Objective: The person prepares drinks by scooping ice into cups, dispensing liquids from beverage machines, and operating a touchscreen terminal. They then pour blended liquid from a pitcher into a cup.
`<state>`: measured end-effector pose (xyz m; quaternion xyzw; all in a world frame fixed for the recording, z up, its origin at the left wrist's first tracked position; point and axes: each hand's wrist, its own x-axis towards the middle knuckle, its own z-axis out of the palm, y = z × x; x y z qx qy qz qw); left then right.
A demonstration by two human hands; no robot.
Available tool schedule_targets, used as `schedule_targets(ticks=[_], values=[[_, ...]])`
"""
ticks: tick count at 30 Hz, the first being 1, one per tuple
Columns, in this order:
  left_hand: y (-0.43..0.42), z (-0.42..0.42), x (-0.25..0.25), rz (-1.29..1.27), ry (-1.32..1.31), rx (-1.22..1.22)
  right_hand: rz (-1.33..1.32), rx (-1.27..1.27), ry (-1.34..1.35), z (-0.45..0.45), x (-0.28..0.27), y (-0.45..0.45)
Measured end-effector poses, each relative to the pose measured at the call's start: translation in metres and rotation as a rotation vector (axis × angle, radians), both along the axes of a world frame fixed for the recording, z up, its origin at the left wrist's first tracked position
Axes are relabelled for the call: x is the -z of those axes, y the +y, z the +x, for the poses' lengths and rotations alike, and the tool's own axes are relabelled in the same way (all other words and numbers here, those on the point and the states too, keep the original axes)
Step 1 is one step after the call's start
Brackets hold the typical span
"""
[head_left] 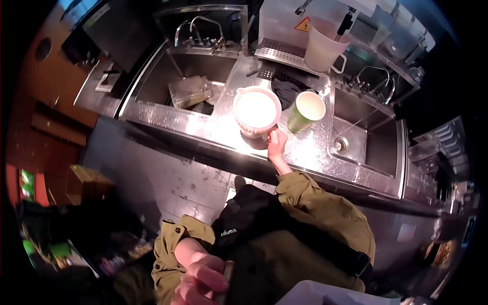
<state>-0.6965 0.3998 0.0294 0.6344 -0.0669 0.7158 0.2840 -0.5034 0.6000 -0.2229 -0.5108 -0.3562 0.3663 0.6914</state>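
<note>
My right hand [276,143] is closed round the handle of a translucent pitcher [252,131], which stands upright on the steel counter. The bright opening at its top is too washed out to tell what is inside. Just right of the pitcher stands a tall green cup [301,120] with a pale, glaring top. A dark cloth [288,90] lies crumpled behind the two. Low in the view, close to my body, my left hand [203,282] has its fingers curled round a narrow brownish thing that I cannot make out.
A left sink [152,68] holds clear containers. On the right is another sink [373,147] with a drain and tap. A large white jug [321,51] stands behind, by a perforated drip tray [284,55]. A cardboard box [89,184] sits left of the tiled floor.
</note>
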Motion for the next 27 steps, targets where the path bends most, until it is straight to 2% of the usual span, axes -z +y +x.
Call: schedule_targets(ticks=[7, 10, 12, 15, 16, 19, 23, 24, 27], values=[[0.122, -0.06, -0.012, -0.002, -0.021, 0.164, -0.035, 0.182, -0.089, -0.035, -0.028, 0.064], [0.168, -0.083, -0.012, 0.003, -0.022, 0.241, -0.023, 0.21, -0.113, -0.044, -0.003, 0.099], [0.199, -0.098, -0.015, -0.002, -0.025, 0.293, 0.012, 0.23, -0.199, -0.05, -0.007, 0.12], [0.244, -0.119, -0.017, 0.012, -0.034, 0.361, -0.012, 0.289, -0.109, -0.064, -0.002, 0.155], [0.26, -0.124, -0.019, 0.016, -0.036, 0.374, -0.046, 0.3, 0.009, -0.068, -0.008, 0.166], [0.303, -0.14, -0.024, 0.015, -0.037, 0.441, 0.047, 0.373, -0.068, -0.073, -0.029, 0.195], [0.347, -0.155, -0.025, 0.011, -0.054, 0.543, -0.036, 0.405, -0.112, -0.069, -0.071, 0.212], [0.357, -0.159, -0.026, 0.01, -0.067, 0.572, 0.035, 0.439, -0.119, -0.068, -0.083, 0.219], [0.378, -0.161, -0.024, 0.01, -0.093, 0.646, 0.051, 0.429, -0.044, -0.063, -0.119, 0.221]])
